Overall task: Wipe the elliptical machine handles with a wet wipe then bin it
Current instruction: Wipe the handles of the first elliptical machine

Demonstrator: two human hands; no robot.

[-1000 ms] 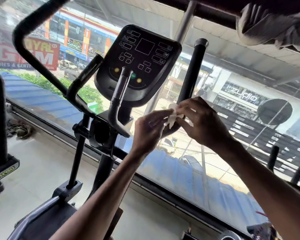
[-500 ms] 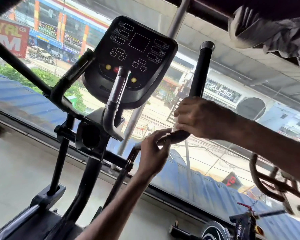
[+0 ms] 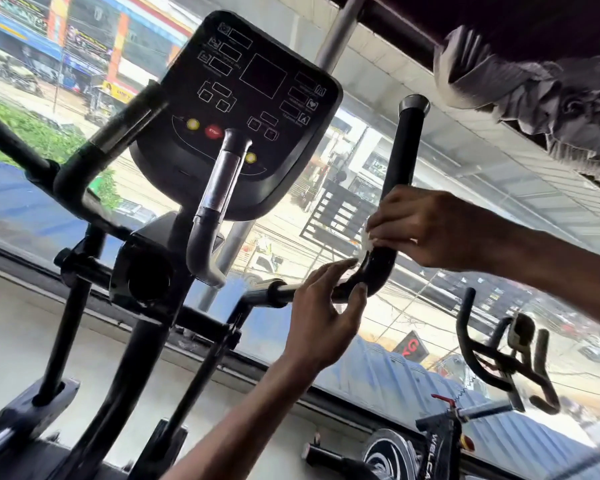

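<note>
My right hand (image 3: pixel 426 226) is wrapped over the right moving handle (image 3: pixel 400 157) of the elliptical, just above the bend where the upright bar curves toward the machine. Its fingers are curled shut around the bar, pressing the wet wipe (image 3: pixel 365 244) against it; only a small white edge of the wipe shows below my fingertips, at the left side of the grip. The rest of it is hidden under my palm.

My left hand (image 3: pixel 321 322) sits lower, under the same bend. The thumb tip touches the underside of the curve and the fingers are loosely spread, reaching up toward the bar rather than clamped on it, so this hand is open and holds nothing that I can see. One fingertip lies just beside the white edge of the wipe; whether it touches it I cannot tell.

The black console (image 3: pixel 236 109) stands up and to the left of both hands, with a red stop button (image 3: pixel 213 131) between two yellow ones. In front of it rises a fixed grip with a silver sensor strip (image 3: pixel 219 181), and a second fixed grip (image 3: pixel 118 140) angles off to the left. The left moving handle (image 3: pixel 11 140) crosses the far left edge. Beyond the machine is a wide window (image 3: pixel 447 306) onto a street, and an exercise bike's handlebar (image 3: pixel 499 362) shows at lower right.
</note>
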